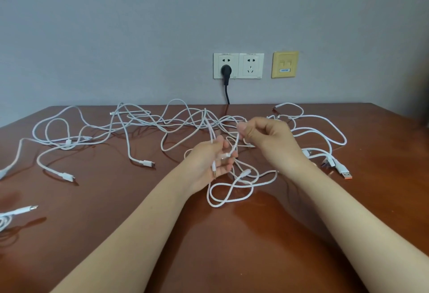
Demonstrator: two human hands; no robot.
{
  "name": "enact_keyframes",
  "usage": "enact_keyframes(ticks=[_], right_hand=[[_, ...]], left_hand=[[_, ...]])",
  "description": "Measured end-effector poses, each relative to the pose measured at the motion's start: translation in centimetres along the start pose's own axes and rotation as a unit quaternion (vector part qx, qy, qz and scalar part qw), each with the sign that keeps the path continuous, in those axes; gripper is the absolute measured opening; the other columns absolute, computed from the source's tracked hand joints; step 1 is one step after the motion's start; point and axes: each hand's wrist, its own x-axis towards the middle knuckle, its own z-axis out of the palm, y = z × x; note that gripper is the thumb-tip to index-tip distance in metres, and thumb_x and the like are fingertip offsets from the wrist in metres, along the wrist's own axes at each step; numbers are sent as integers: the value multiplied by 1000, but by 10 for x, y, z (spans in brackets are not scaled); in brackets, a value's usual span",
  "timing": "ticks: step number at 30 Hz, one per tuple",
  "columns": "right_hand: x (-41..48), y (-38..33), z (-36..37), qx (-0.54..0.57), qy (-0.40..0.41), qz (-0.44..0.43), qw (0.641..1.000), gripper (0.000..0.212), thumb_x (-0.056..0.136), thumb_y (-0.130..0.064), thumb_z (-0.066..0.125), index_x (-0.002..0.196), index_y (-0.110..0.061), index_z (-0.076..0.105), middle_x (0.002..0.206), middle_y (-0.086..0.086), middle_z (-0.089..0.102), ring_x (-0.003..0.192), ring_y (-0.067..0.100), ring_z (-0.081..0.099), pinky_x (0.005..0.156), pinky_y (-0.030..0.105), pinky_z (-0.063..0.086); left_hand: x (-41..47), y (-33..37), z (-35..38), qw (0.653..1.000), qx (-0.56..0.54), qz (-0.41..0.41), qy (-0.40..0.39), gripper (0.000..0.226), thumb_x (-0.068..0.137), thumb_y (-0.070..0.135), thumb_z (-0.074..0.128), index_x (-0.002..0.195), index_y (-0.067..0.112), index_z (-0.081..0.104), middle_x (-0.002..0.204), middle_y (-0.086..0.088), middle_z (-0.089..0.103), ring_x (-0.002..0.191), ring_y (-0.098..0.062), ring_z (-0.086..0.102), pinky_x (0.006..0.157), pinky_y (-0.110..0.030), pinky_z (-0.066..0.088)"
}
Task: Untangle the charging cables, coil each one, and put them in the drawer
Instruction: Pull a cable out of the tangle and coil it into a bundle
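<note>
Several white cables [162, 125] lie tangled L to R across far half of table [116, 234]. Left hand [209, 162] is palm up over the knot, fingers curled round cable ends. Right hand [267, 135], just up-right of it, pinches one strand [235, 144] w/ thumb+forefinger. Strand runs diagonally btwn grips, so next pull prob goes right. Drawer not in view.

White cables [148, 125] sprawl across the far table [116, 234]; its near half lies bare between both forearms.
</note>
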Motion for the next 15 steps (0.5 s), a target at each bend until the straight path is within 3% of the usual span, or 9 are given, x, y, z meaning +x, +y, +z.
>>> enact_keyframes(ticks=[5, 8, 11, 15], right_hand=[[4, 6, -2, -6, 54, -19, 998, 35, 89, -20, 60, 56, -12, 50, 39, -11, 31, 41, 3, 27, 45, 12, 25], [5, 11, -2, -21, 96, -5, 995, 35, 90, -22, 60, 57, -14, 51, 36, -14, 38, 39, 1, 35, 49, 15, 27], [6, 14, -2, -38, 118, -9, 992, 36, 90, -25, 60, 56, -18, 50, 39, -13, 39, 42, 3, 34, 52, 22, 28], [1, 8, 2, -65, 109, -33, 991, 34, 90, -23, 59, 58, -16, 49, 46, -10, 40, 46, 4, 37, 54, 22, 31]], left_hand=[[-8, -6, 9, 987, 110, -33, -117, 37, 103, 14, 23, 70, 13, 41, 37, 6, 29, 29, -4, 23, 32, -11, 20], [-9, -8, 18, 973, 134, -81, -169, 59, 102, 39, 19, 51, 15, 38, 34, 4, 26, 25, -4, 19, 30, -7, 14], [-11, -11, 21, 972, 150, -60, -172, 66, 81, 68, 16, 40, 19, 31, 34, 5, 21, 26, -3, 15, 30, -8, 10], [-12, -12, 15, 969, 122, -47, -211, 63, 63, 76, 17, 39, 19, 32, 34, 5, 23, 27, -3, 14, 32, -9, 9]])
